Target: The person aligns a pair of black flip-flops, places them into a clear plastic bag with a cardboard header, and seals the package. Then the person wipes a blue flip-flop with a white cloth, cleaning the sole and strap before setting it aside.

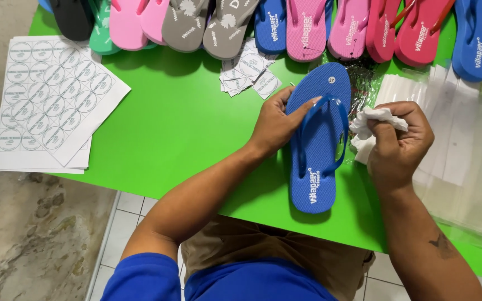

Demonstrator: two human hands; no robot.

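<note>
A blue flip-flop point(316, 184) lies toe-away on the green table point(185, 128). My left hand point(274, 122) grips its left edge near the toe, with a finger resting on the strap. Just right of the sandal, my right hand point(400, 142) is closed around a crumpled white cloth point(372, 120), held beside the strap.
Sheets of round stickers point(48, 95) lie at the table's left corner. Loose cut stickers point(249, 72) sit near the back. A row of flip-flops in pink, grey, blue, red and black point(308, 28) lines the far edge. Clear plastic bags point(464, 145) are stacked at right.
</note>
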